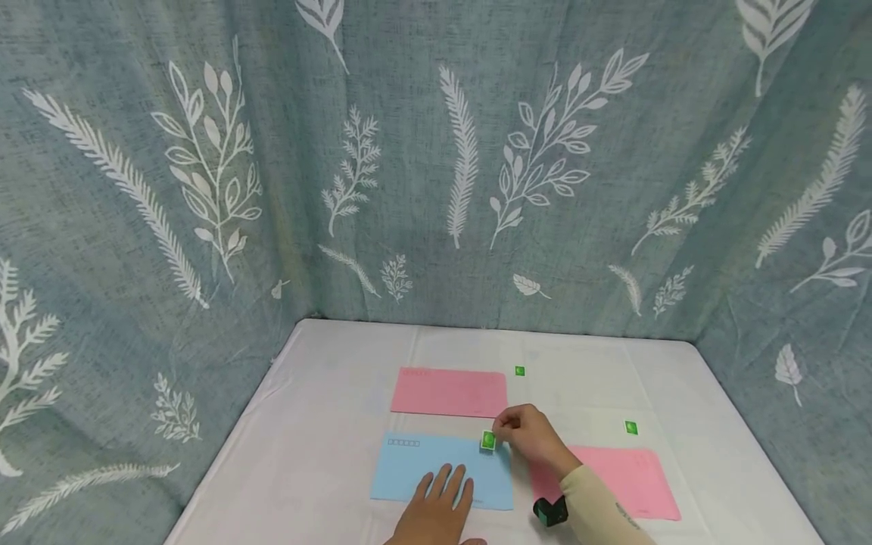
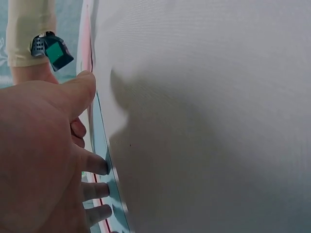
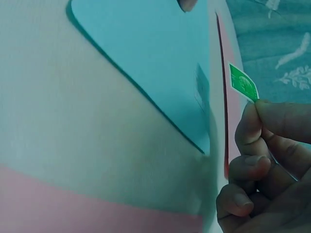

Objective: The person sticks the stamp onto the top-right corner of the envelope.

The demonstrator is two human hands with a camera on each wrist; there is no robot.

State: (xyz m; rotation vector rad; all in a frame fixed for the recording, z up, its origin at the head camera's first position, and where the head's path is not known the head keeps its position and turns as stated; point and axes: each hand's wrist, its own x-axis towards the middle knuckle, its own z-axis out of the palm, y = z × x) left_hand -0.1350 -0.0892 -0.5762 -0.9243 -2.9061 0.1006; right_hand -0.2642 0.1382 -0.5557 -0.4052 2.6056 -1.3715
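Observation:
A light blue envelope (image 1: 429,454) lies near the front of the table, with a row of small printed boxes at its upper left. My left hand (image 1: 436,511) rests on its lower edge with straight, spread fingers; in the left wrist view the left hand (image 2: 43,145) shows the thumb held apart. Between thumb and forefinger, my right hand (image 1: 534,435) pinches a green postage stamp (image 1: 488,440) with a white border by one edge. The right wrist view has this stamp (image 3: 243,83) just above the blue envelope (image 3: 141,53), near its upper right corner, apart from the paper.
One pink envelope (image 1: 446,392) lies behind the blue one. Another pink envelope (image 1: 633,481) is at the right, partly under my right forearm. Two more green stamps lie on the white table (image 1: 327,393): a far stamp (image 1: 520,371) and a right stamp (image 1: 630,428). A leaf-patterned curtain (image 1: 422,166) surrounds the table.

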